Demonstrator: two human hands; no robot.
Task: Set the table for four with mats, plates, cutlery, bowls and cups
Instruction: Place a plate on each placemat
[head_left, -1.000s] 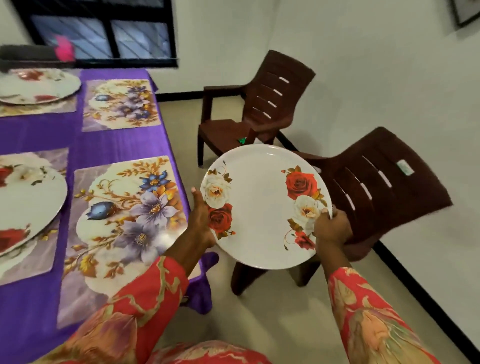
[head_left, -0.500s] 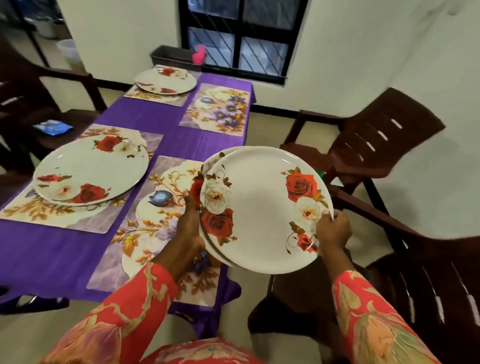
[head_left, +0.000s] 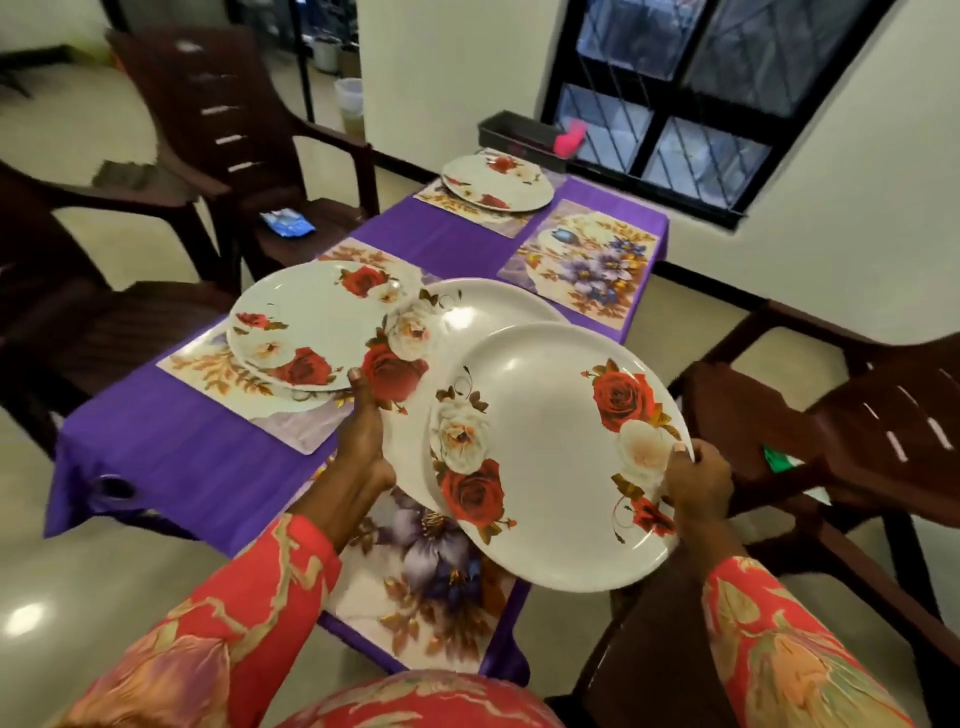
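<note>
Left hand (head_left: 363, 436): fingers grip lower plate (head_left: 467, 317) rim.
Right hand (head_left: 698, 480): fingers pinch upper plate (head_left: 545, 452) rim.
Risk: overlapping plates could slip off the near mat (head_left: 415, 561), beyond desk (head_left: 197, 457) edge.

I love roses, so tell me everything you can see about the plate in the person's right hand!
The front plate is round, white and glossy, maybe melamine, with a shallow rim. Red and cream roses with brown-gold leaves sit on its left and right sides. It is held tilted in the air above the near mat. The right hand pinches its right edge, thumb on top. Its left edge overlaps a second plate that the left hand holds.
</note>
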